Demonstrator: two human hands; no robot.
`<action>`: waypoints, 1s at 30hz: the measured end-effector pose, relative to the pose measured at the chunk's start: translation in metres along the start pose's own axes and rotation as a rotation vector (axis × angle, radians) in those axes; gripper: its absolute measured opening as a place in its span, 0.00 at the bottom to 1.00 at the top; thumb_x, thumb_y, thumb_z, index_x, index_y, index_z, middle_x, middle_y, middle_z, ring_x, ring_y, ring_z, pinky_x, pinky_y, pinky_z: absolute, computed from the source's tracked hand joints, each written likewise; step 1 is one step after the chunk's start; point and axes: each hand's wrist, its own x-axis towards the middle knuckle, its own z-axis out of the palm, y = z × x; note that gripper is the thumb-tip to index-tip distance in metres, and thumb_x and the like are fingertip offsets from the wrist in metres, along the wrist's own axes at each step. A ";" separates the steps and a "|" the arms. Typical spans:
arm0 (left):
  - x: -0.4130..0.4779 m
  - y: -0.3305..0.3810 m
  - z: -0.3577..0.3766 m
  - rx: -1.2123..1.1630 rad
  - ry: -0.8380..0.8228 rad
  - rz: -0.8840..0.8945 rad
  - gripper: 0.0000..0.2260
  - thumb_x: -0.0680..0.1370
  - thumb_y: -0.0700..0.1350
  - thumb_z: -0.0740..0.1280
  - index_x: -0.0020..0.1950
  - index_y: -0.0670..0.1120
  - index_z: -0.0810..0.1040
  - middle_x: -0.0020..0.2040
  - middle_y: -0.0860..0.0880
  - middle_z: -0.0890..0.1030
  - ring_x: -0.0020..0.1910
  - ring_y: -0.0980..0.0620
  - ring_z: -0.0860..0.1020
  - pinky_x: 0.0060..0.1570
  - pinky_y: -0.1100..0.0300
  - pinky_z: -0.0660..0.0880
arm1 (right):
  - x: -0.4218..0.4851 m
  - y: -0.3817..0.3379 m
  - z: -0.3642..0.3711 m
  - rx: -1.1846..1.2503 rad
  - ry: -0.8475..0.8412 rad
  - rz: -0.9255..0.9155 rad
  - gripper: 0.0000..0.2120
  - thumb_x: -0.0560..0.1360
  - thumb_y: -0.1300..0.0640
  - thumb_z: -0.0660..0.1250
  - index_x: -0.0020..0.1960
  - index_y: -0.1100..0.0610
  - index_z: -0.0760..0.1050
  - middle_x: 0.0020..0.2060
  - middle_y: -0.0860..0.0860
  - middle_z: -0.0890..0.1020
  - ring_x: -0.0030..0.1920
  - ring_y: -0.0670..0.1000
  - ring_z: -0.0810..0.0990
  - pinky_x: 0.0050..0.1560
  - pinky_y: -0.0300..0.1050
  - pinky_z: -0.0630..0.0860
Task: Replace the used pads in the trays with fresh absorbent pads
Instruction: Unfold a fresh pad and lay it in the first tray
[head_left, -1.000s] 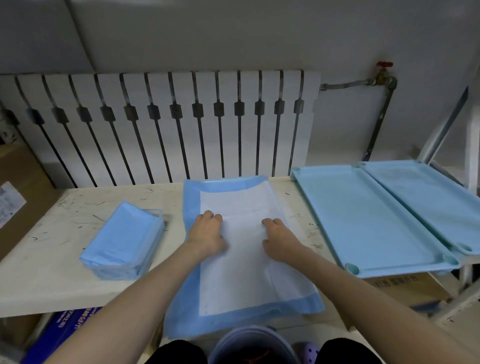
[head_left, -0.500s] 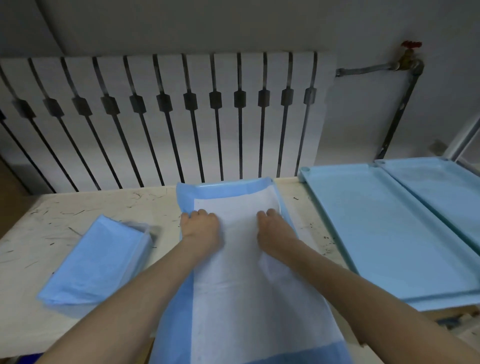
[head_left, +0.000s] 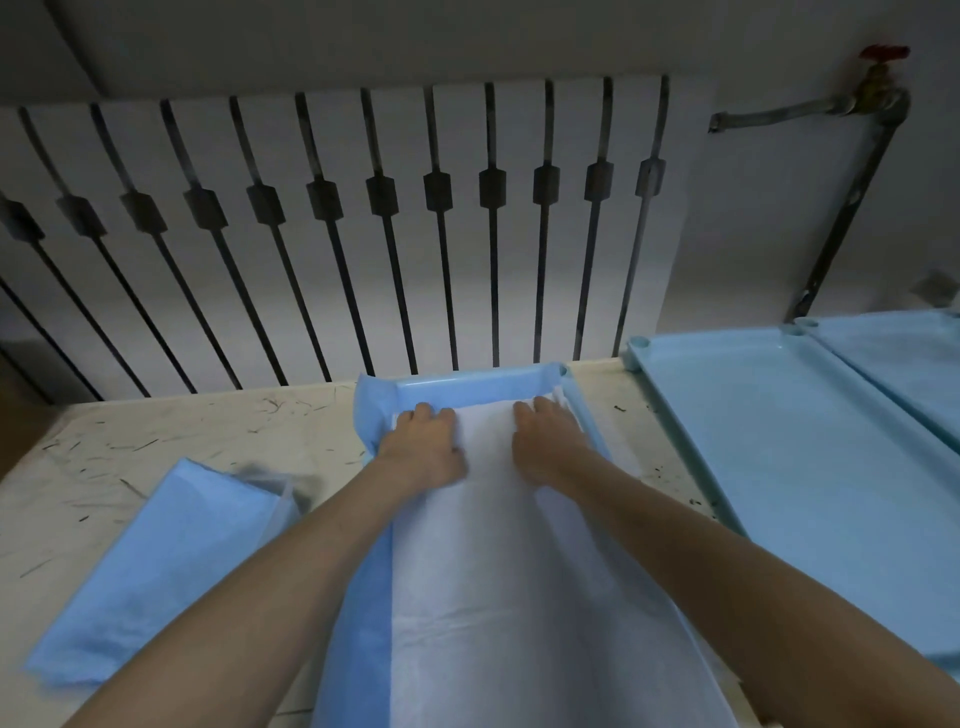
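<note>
One fresh pad (head_left: 493, 597): white face up in the tray (head_left: 467, 385), its far end near the bench's (head_left: 182, 431) far edge.
Left hand (head_left: 423, 447): fingers flat, pressing the pad's far-left part, gripping nothing.
Right hand (head_left: 545, 441): likewise, far right.
Risk: the blue border rides over the tray's left rim and may crease if pushed unevenly.

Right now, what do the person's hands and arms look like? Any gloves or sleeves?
No gloves. The left hand and the right hand are bare, with no rings, watch or bracelet showing. Both forearms are bare too: no sleeve appears anywhere up to the picture's bottom edge.
</note>
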 end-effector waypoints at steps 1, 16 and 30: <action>0.003 -0.003 0.003 -0.013 -0.037 -0.007 0.20 0.76 0.55 0.60 0.63 0.45 0.66 0.65 0.43 0.64 0.68 0.41 0.61 0.63 0.46 0.67 | 0.003 0.000 0.002 0.011 -0.021 0.011 0.18 0.77 0.59 0.55 0.65 0.61 0.65 0.63 0.61 0.69 0.68 0.60 0.64 0.74 0.53 0.55; -0.050 0.004 -0.005 0.256 -0.021 0.055 0.11 0.75 0.48 0.63 0.55 0.48 0.74 0.55 0.48 0.75 0.55 0.48 0.75 0.48 0.56 0.69 | -0.041 -0.017 -0.005 0.046 -0.156 -0.247 0.20 0.77 0.57 0.58 0.70 0.53 0.67 0.66 0.55 0.69 0.66 0.57 0.68 0.65 0.55 0.69; -0.175 0.021 0.016 0.425 -0.105 0.085 0.14 0.77 0.46 0.58 0.61 0.47 0.73 0.58 0.47 0.76 0.61 0.46 0.74 0.71 0.39 0.47 | -0.180 -0.003 -0.010 -0.081 -0.165 -0.077 0.12 0.75 0.62 0.57 0.58 0.60 0.69 0.56 0.58 0.71 0.56 0.58 0.75 0.56 0.51 0.73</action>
